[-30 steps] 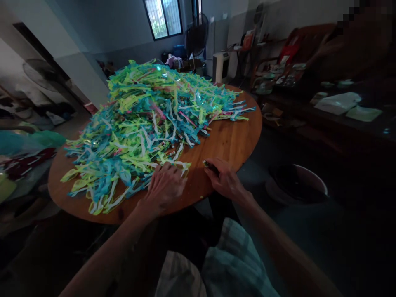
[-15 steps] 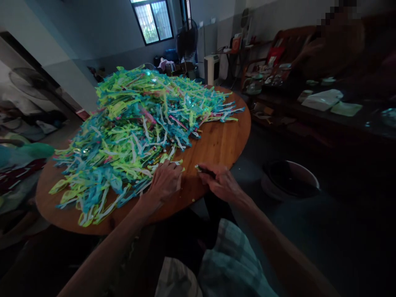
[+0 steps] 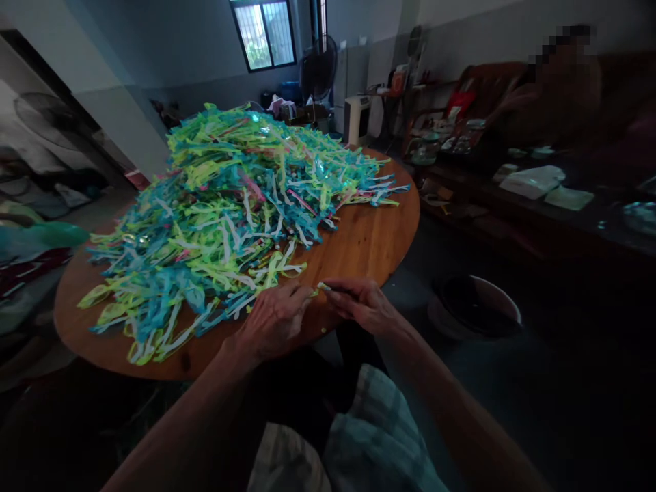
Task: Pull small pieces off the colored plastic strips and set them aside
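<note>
A large heap of thin plastic strips [image 3: 230, 184], yellow-green, blue and white with some pink, covers much of the round wooden table [image 3: 379, 225]. My left hand [image 3: 277, 314] is closed at the heap's near edge, a bit of a yellow strip [image 3: 314, 292] poking out from its fingertips; the rest of that strip is hidden. My right hand [image 3: 363, 304] is closed round a small dark tool [image 3: 342, 292], too shaded to name. A small pale piece [image 3: 322, 286] shows at its tip. The fingertips of both hands are close together above the table's near edge.
A round bin [image 3: 476, 307] stands on the floor to the right. Beyond it is a dark low table [image 3: 517, 198] with white packets and jars, and a person [image 3: 558, 102] sits behind. A standing fan [image 3: 318, 72] and a white appliance [image 3: 356, 119] are at the back.
My left hand has moved slightly right and toward me, closing the gap to my right hand. The right hand's tool tip now meets the left fingertips. The view has shifted a little.
</note>
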A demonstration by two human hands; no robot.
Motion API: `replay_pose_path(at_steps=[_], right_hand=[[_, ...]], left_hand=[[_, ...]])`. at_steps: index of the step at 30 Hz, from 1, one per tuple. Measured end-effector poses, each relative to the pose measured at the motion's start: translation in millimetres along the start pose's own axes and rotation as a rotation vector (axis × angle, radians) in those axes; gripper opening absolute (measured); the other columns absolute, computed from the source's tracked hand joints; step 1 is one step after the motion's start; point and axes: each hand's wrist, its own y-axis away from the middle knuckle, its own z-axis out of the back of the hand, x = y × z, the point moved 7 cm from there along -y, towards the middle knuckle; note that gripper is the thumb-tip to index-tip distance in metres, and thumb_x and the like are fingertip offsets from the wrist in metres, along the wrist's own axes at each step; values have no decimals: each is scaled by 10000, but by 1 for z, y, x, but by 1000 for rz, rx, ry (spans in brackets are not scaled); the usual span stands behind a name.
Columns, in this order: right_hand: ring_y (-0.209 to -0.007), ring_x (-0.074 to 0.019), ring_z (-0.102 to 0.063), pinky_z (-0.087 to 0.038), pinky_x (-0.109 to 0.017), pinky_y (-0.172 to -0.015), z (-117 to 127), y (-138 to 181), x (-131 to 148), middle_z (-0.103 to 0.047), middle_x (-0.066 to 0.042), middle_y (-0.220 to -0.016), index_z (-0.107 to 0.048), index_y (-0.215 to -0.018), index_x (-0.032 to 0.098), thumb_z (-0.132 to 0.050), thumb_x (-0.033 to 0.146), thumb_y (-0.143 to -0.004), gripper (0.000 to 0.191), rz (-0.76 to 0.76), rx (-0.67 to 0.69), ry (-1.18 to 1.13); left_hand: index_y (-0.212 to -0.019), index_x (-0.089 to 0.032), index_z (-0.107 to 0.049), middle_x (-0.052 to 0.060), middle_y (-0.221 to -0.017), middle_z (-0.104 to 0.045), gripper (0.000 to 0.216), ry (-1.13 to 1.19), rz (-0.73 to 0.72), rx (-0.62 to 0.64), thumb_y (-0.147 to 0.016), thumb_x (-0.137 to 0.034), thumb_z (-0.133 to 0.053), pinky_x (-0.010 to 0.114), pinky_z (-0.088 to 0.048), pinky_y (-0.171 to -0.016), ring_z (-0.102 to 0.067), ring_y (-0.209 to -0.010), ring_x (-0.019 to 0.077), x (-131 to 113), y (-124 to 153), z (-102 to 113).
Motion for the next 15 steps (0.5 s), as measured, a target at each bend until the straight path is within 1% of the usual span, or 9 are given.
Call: replay_pose_path(at_steps=[3, 7, 12, 15], right_hand=[[-597, -90, -390, -282, -247, -541, -1, -1, -2, -461, 22, -704, -681, -1102, 130, -647, 497, -903, 418, -14, 2, 33], [-584, -88, -373, -280, -247, -534, -1, -1, -3, -461, 28, -689, -683, -1119, 128, -622, 510, -920, 435, 12, -4, 58], [-597, -91, -381, -288, -240, -540, -2, -1, -3, -462, 27, -688, -711, -1092, 142, -609, 498, -935, 402, 6, -2, 124], [-592, -95, -388, -294, -237, -540, -2, -1, 1, -485, 23, -670, -734, -1063, 154, -584, 492, -950, 387, 28, -18, 218]], left_hand=[[-952, -164, -631, 41, -817, -617, 189, -30, -2, -10, -983, -143, -445, 278, -384, -641, -588, -738, 160, 1, 1, 2], [-925, -165, -633, 44, -816, -614, 199, -55, 6, 9, -982, -150, -444, 279, -365, -619, -588, -731, 163, 2, 3, 2], [-911, -172, -634, 40, -792, -611, 207, -54, 5, 11, -981, -161, -439, 274, -348, -605, -576, -711, 158, 3, 4, 1], [-888, -169, -626, 35, -769, -610, 204, -55, -10, 8, -940, -107, -438, 277, -344, -599, -566, -690, 156, 4, 4, 1]])
